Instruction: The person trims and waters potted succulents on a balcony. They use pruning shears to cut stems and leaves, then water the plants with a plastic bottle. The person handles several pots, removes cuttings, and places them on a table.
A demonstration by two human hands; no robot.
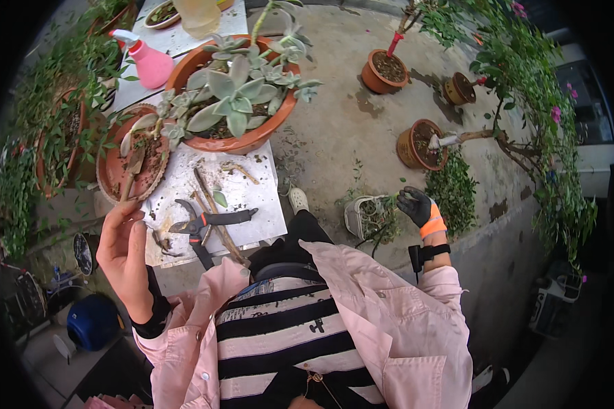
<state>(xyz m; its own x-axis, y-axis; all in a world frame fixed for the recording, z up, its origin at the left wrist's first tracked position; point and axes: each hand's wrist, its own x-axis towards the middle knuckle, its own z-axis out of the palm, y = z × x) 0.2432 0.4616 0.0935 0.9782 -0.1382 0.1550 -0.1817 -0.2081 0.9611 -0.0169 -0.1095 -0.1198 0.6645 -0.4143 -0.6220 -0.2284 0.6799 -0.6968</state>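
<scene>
My bare left hand (125, 255) is raised at the table's left side, thumb apart from the fingers and nothing visible between them. Its fingertips overlap the handle end of a small trowel (135, 166), which rests in a soil-strewn terracotta saucer (105, 163). On the white tabletop (258, 204), bypass pruning shears (212, 220) lie across cut woody stems (217, 212), near a loose leaf (220, 198). My right hand (414, 205), in a black and orange glove, hangs with curled fingers beside a white basket (354, 217) of plant clippings. Whether it grips a bit of greenery is unclear.
A large terracotta pot (235, 145) of grey-green succulents and a pink spray bottle (152, 64) occupy the table's far part. Potted plants (384, 74) (414, 148) stand on the concrete floor. Leafy branches (537, 168) overhang at right; foliage (36, 148) crowds the left.
</scene>
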